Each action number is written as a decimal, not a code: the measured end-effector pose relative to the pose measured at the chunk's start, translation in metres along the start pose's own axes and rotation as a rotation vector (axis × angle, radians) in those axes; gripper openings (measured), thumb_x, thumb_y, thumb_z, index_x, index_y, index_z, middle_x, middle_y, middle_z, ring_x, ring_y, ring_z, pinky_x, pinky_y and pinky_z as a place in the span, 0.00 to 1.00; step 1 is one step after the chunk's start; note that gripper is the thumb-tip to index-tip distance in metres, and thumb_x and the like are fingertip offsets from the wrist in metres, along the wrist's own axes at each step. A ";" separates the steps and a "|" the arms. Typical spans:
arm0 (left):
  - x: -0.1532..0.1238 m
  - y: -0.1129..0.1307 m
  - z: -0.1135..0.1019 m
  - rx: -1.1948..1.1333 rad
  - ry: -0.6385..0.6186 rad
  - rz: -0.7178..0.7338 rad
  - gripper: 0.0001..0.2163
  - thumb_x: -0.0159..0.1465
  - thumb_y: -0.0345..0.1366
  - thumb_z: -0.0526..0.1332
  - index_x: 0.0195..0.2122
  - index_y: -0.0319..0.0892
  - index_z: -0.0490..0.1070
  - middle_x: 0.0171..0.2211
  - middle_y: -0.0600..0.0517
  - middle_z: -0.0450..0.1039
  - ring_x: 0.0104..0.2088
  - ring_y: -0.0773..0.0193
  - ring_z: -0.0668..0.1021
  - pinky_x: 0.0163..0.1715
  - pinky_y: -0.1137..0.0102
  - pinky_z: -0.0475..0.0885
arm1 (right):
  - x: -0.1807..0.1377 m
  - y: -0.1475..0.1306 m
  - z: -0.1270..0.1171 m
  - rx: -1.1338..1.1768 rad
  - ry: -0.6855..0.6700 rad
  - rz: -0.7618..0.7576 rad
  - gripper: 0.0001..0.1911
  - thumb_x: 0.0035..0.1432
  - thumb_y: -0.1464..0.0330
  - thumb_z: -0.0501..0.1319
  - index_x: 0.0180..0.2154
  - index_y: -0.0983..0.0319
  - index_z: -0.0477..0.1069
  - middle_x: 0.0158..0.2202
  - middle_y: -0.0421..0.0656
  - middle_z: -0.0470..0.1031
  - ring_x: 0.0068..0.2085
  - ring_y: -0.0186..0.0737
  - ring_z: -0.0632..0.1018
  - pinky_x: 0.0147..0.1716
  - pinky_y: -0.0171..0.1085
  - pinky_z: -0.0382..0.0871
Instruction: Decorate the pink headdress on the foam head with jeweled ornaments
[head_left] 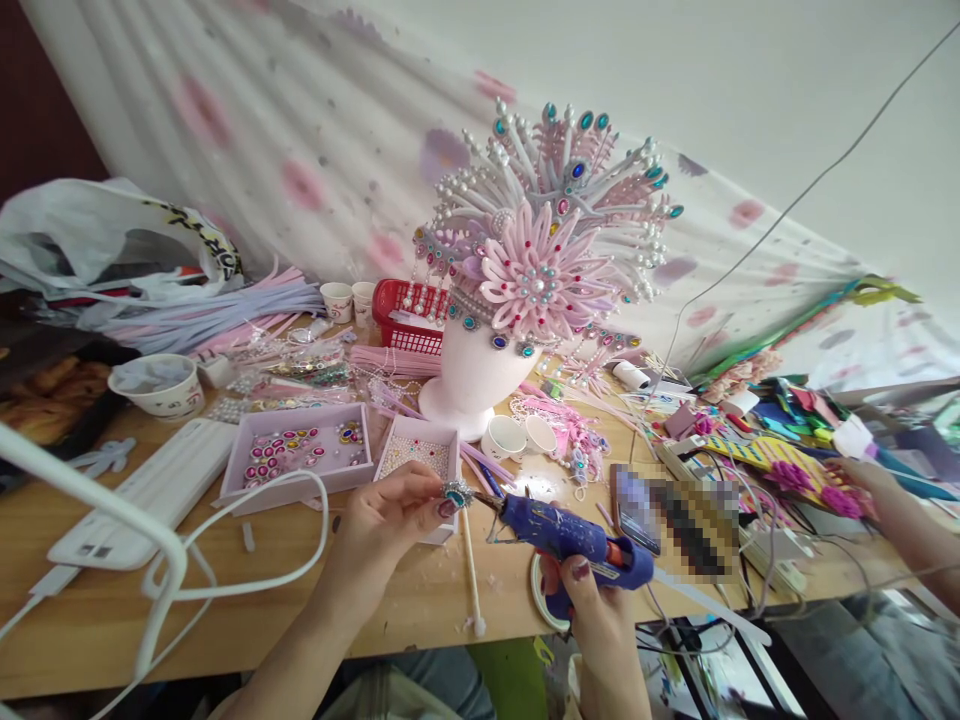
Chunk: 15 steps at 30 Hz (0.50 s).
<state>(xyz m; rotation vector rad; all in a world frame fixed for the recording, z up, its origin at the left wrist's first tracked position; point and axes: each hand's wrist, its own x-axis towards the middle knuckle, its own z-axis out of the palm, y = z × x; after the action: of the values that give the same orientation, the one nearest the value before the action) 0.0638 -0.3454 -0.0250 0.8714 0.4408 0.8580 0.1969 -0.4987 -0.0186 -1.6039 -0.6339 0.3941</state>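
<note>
My left hand (397, 520) pinches a small jewelled ornament (457, 492) with a teal gem and a silvery rim. My right hand (592, 605) is wrapped around the grip of a blue glue gun (577, 535). The gun's nozzle points left, right beside the ornament; whether they touch I cannot tell. Behind them a white mannequin head (480, 380) carries a large headdress (540, 280) of pale pink petals, pearls and coloured gems. Just behind my left hand stands a small box of pearl beads (420, 445).
A lilac tray of gems (296, 455) lies on the left, near a white power strip (142, 490) and a looping white cable (176, 560). Paper cups (157, 390) and a red basket (386, 300) stand behind. At right, a co-worker's hand (862, 480) rests near purple flowers and a phone (634, 505).
</note>
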 end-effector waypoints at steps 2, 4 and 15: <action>0.000 0.000 0.001 -0.018 0.004 -0.014 0.07 0.46 0.37 0.78 0.26 0.46 0.84 0.28 0.53 0.74 0.29 0.71 0.76 0.28 0.80 0.69 | 0.001 0.001 -0.003 -0.003 -0.039 -0.013 0.27 0.53 0.42 0.64 0.26 0.60 0.75 0.21 0.41 0.72 0.23 0.35 0.69 0.23 0.35 0.61; -0.001 0.000 0.002 -0.037 0.013 -0.027 0.08 0.45 0.36 0.79 0.25 0.46 0.84 0.28 0.54 0.74 0.28 0.72 0.75 0.27 0.80 0.69 | 0.003 0.001 -0.006 -0.023 -0.117 -0.056 0.27 0.55 0.43 0.63 0.24 0.60 0.74 0.21 0.42 0.73 0.22 0.35 0.68 0.23 0.35 0.61; -0.002 -0.004 0.014 -0.077 0.157 -0.126 0.14 0.35 0.37 0.82 0.23 0.44 0.83 0.27 0.54 0.79 0.28 0.72 0.77 0.27 0.82 0.72 | 0.011 0.014 -0.058 -0.273 -0.073 -0.095 0.22 0.56 0.48 0.64 0.35 0.60 0.80 0.29 0.46 0.82 0.32 0.46 0.80 0.35 0.39 0.74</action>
<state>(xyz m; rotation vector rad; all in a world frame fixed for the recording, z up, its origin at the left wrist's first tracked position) 0.0736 -0.3549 -0.0196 0.7002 0.5898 0.8246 0.2428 -0.5386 -0.0228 -1.8161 -0.8447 0.3064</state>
